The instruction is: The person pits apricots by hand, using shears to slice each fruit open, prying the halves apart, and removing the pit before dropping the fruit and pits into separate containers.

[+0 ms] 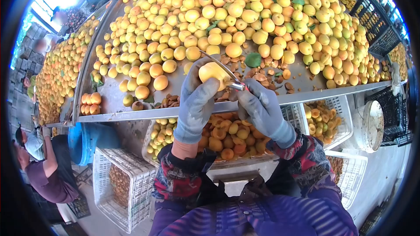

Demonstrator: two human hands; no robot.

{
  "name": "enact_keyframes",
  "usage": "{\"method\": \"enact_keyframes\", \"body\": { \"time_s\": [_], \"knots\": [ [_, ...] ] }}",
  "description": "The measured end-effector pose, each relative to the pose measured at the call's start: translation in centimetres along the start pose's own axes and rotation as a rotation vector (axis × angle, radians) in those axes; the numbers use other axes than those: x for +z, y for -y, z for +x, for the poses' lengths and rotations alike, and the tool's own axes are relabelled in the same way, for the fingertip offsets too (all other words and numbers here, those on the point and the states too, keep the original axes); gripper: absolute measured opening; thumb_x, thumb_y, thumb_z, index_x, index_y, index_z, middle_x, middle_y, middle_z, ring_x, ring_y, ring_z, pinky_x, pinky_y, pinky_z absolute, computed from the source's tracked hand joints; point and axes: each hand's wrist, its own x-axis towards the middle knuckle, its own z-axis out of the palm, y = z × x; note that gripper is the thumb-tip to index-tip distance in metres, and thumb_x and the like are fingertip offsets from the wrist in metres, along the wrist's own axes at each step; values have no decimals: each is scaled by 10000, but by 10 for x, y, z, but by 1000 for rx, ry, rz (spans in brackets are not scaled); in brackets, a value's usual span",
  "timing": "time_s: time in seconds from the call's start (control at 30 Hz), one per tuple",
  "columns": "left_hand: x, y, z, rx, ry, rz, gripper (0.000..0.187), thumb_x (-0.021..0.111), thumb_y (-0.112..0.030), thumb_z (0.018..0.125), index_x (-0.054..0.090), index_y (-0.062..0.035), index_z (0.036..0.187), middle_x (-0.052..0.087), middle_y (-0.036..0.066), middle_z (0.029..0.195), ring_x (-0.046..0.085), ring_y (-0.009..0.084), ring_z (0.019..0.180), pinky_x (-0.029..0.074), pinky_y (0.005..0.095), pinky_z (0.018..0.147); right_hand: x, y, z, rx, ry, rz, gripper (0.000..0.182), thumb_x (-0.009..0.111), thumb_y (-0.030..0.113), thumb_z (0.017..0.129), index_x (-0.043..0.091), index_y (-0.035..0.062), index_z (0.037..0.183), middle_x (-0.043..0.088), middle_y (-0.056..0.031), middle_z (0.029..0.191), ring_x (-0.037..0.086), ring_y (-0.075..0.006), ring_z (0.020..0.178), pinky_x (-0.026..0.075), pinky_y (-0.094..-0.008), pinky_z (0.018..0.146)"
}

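Observation:
My left hand (pixel 195 100), in a grey glove, is closed around a yellow apricot (pixel 209 72) above the table's front edge. My right hand (pixel 264 108), also gloved, grips a knife (pixel 237 86) whose handle is mostly hidden by the fingers. The thin blade points up and left and lies against the apricot's right side. Directly below my hands, a crate holds apricot halves (pixel 234 136). Just behind them, brown apricot pits (pixel 261 78) and a green leaf (pixel 253 60) lie on the metal table (pixel 114 107).
A large heap of apricots (pixel 192 16) covers the table's far side. White crates (pixel 123 189) and a blue bucket (pixel 85 142) stand at lower left; a white bucket (pixel 372 126) is at right. Another person (pixel 48 172) is at the left, and a black crate (pixel 372 26) leans at upper right.

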Motion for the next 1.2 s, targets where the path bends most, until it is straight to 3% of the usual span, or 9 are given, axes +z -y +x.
{"method": "enact_keyframes", "body": {
  "time_s": [0.07,0.2,0.27,0.5,0.6,1.2],
  "knots": [
    [-5,-3,0,22,27,-97,543,656,-175,829,424,28,1276,564,95,1122,549,157,1033,440,289,913,1,-2,-2,2,-4,-52,336,434,316,1001,555,7,950,497,21,600,461,-33,511,331,-196,466],
    [-6,-6,1,62,66,-83,544,659,-163,828,421,34,1276,562,98,1123,548,159,1040,440,293,921,2,-13,-2,-24,16,-117,338,434,311,1002,550,-1,942,503,23,623,470,-35,517,348,-198,476],
    [-4,-6,0,29,40,-114,554,668,-170,827,420,35,1278,561,99,1124,548,164,1044,440,293,923,3,-15,-1,-55,-12,-115,253,458,238,988,512,6,903,490,-29,606,504,-82,512,400,-241,481],
    [-4,-7,-3,52,46,-60,565,677,-181,827,418,34,1281,559,90,1113,545,154,1029,443,286,911,5,-10,-2,-54,13,-123,263,443,240,995,502,4,894,470,-23,589,490,-81,508,392,-238,477],
    [-1,-9,-4,49,0,-39,676,710,-284,806,389,58,1293,587,94,1085,579,149,975,467,260,827,6,-10,-1,-58,10,-166,276,439,252,997,498,8,884,457,-17,585,477,-76,506,385,-234,476],
    [-4,-11,-6,6,40,-149,554,685,-164,824,430,42,1271,567,84,1102,563,151,999,466,280,879,9,-16,-2,-46,7,-101,274,466,279,991,513,23,905,448,18,609,415,-38,532,349,-211,473]
  ]
}}
